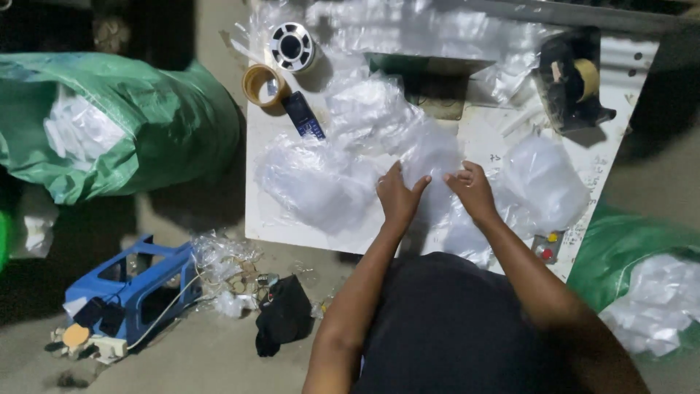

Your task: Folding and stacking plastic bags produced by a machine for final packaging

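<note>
Both hands, left hand [398,195] and right hand [472,191], pinch a clear plastic bag [432,157] amid bags [313,182], tape roll [264,85] beyond.

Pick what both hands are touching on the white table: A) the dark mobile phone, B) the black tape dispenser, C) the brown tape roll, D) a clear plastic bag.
D: the left hand and right hand both rest on a clear plastic bag at the table's middle, apart from the tape and phone.

Both hands [436,191] on clear plastic bag [430,157] (white table [262,211])
</note>
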